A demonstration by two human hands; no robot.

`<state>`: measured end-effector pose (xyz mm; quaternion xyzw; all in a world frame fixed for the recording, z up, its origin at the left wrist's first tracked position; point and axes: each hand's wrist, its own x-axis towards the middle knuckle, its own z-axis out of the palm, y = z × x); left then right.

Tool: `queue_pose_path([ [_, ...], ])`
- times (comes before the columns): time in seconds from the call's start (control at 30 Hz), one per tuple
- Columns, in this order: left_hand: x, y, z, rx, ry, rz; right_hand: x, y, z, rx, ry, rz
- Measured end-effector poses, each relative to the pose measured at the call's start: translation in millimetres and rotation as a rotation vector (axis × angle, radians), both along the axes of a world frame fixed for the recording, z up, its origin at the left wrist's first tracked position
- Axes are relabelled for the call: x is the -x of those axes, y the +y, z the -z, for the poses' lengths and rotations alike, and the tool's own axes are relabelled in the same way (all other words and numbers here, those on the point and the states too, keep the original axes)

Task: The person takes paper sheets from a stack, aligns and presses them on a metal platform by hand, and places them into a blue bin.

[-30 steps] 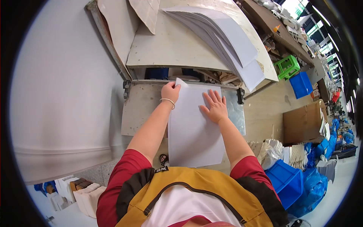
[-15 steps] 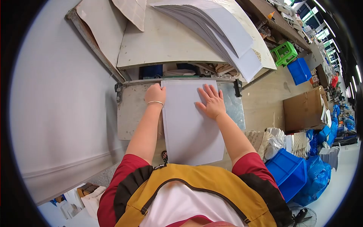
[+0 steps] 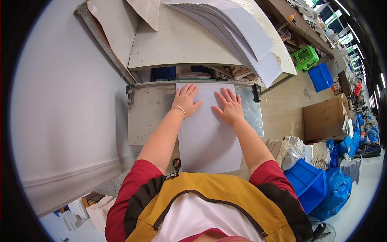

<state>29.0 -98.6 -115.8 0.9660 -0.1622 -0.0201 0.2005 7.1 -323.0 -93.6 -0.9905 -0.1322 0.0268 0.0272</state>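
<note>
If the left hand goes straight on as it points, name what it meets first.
Probably the thin rail at the far edge of the pale sheet, just ahead of the left hand; depth is unclear.

Illumination: bright, diffuse. Ceiling tubes [image 3: 382, 80] lit at right. Soft shadow on sheet [image 3: 209, 135]. Fisheye curvature; corners black.

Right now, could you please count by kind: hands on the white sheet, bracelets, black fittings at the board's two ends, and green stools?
Hands (left hand, right hand): 2
Bracelet: 1
Black fittings: 2
Green stool: 1
Total: 6
</note>
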Motion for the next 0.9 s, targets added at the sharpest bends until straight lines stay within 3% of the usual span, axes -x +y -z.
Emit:
queue_pose_path([
  [0.1,-11,18,0,0.068,0.111,0.052,-2,0,3,-0.007,-0.006,0.008],
  [0.2,-28,45,24,0.994,0.38,-0.152,1,0,3,-0.013,-0.039,0.007],
  [0.23,-19,43,18,0.991,0.367,-0.147,0,0,0,-0.01,-0.021,0.011],
  [0.3,24,37,8,0.011,0.058,-0.017,2,2,-3,-0.013,0.025,0.026],
  [0.47,55,32,1,-0.157,-0.014,-0.013,2,3,-1,-0.006,0.015,0.037],
  [0.57,46,29,-12,-0.231,0.111,-0.031,2,3,-4,0.002,0.039,0.031],
  [0.9,47,24,-4,-0.248,0.056,-0.075,2,-1,3,-0.024,0.011,0.03],
])
